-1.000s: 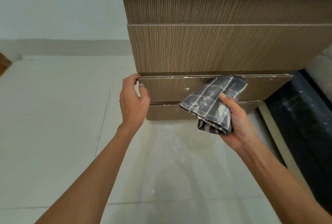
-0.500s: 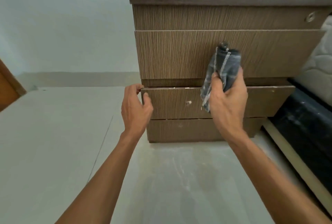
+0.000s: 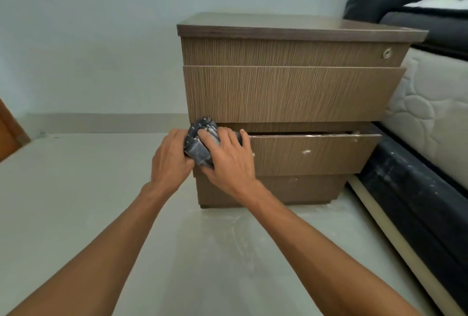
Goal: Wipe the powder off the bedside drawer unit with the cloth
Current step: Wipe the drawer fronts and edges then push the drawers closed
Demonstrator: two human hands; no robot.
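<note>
The brown wood-grain drawer unit (image 3: 291, 92) stands on the floor against the wall. Its lower drawer (image 3: 314, 154) is pulled out a little, with white powder specks on its front and top edge. A dark grey checked cloth (image 3: 201, 142) is bunched at the drawer's left end. My right hand (image 3: 229, 157) presses down on the cloth with spread fingers. My left hand (image 3: 169, 157) sits at the drawer's left corner, touching the cloth's left side; whether it grips the drawer or the cloth is hidden.
A bed with a white quilted mattress (image 3: 435, 123) on a dark base (image 3: 417, 201) flanks the unit on the right. White powder dust (image 3: 235, 237) smears the pale floor in front. A wooden door edge (image 3: 10, 128) shows at far left.
My right hand carried the cloth from the middle drawer front down and left to the lower drawer's left end. The view has pulled back and tilted up. My left hand stays at the corner.
</note>
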